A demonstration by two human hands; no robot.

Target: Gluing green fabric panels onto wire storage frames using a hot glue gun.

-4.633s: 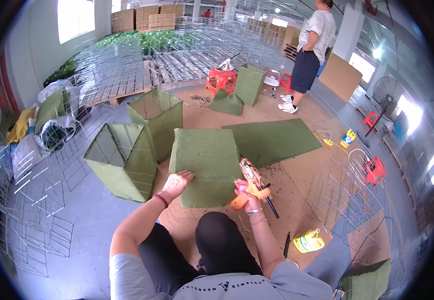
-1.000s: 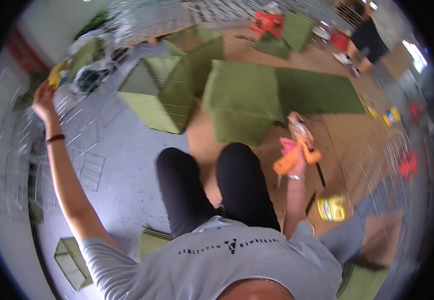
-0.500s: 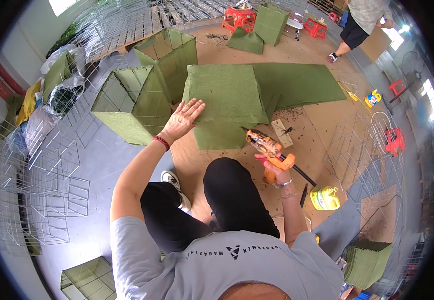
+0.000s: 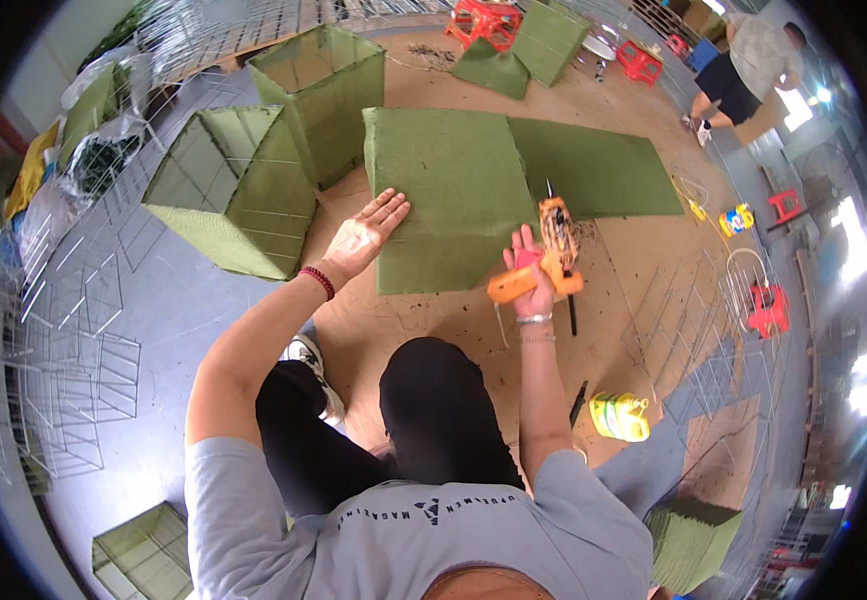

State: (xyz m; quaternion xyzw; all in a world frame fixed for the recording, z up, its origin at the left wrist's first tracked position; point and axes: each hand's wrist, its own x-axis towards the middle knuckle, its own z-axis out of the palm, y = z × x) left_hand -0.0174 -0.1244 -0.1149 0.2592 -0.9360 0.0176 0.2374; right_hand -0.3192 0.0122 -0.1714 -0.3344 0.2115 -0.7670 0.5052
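Observation:
A green felt-covered box lies on brown cardboard in front of me. My left hand rests flat, fingers spread, against its near left edge. My right hand holds an orange glue gun at the box's near right corner, nozzle pointing away from me. A long green felt sheet extends from the box to the right.
Two wire-frame cubes partly lined with green felt stand at the left. Bare wire grids lie on the grey floor. A yellow bottle and a black pen lie at my right. Another person stands far right near red stools.
My left arm swung from far out at the left back onto the green box. My right hand with the glue gun moved up beside the box's right corner.

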